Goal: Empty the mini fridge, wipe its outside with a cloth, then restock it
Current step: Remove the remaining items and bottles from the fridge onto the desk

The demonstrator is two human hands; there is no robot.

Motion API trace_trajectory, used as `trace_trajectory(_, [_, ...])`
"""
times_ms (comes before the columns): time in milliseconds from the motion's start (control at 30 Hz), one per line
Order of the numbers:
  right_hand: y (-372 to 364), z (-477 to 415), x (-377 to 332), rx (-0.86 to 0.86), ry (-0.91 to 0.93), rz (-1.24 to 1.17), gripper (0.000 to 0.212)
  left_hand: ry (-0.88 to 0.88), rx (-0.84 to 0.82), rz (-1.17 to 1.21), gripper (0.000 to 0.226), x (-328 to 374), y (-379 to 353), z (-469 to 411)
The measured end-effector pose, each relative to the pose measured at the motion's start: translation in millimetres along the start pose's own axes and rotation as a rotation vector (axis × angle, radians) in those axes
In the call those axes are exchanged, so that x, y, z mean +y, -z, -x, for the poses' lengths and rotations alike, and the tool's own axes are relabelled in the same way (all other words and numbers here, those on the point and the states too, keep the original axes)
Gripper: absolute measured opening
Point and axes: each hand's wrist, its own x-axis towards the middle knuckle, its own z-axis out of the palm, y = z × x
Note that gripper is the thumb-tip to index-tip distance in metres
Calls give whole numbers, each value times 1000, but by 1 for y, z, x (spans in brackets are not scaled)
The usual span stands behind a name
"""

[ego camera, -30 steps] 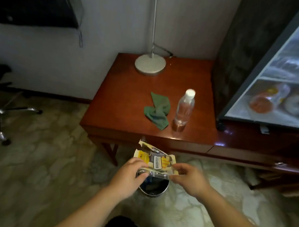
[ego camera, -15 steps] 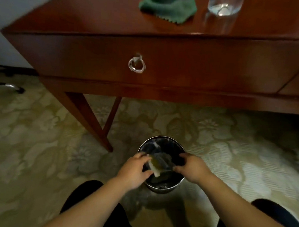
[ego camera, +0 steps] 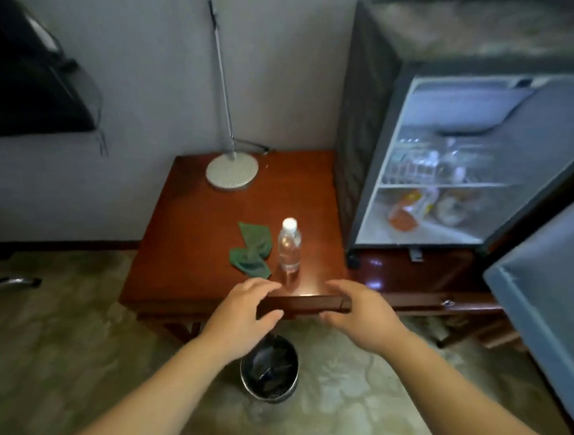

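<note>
The mini fridge (ego camera: 365,128) stands at the right with its door (ego camera: 545,294) swung open toward me. An orange packet (ego camera: 406,211) and other wrapped items lie on its lower shelf. On the wooden desk (ego camera: 196,239) a clear water bottle (ego camera: 289,247) stands upright beside a crumpled green cloth (ego camera: 251,252). My left hand (ego camera: 242,310) and my right hand (ego camera: 360,311) hover at the desk's front edge, both empty with fingers spread. A small metal bin (ego camera: 269,369) sits on the floor below my hands.
A lamp with a round white base (ego camera: 232,170) stands at the back of the desk. A dark screen (ego camera: 28,84) hangs on the wall at the left. Part of a chair base (ego camera: 10,282) shows at the left. Patterned carpet covers the floor.
The yellow snack wrapper that both hands held has gone into the bin. My hands have let go and risen to the desk's edge, and my view has lifted to the desk and fridge.
</note>
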Motion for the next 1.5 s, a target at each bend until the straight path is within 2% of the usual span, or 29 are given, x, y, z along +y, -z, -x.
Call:
trace_trajectory(167, [73, 18, -20, 144, 56, -42, 71, -103, 76, -13, 51, 71, 45, -19])
trace_trajectory(567, [116, 49, 2, 252, 34, -89, 68, -164, 103, -26, 55, 128, 44, -27])
trace_trajectory(900, [162, 85, 37, 371, -7, -64, 64, -288, 69, -33, 57, 188, 29, -47])
trace_trajectory(1167, [225, 141, 81, 582, -133, 150, 65, -545, -43, -15, 54, 276, -3, -92])
trace_trajectory(1500, [257, 204, 111, 859, -462, 199, 53, -987, -253, 35, 54, 408, -64, -170])
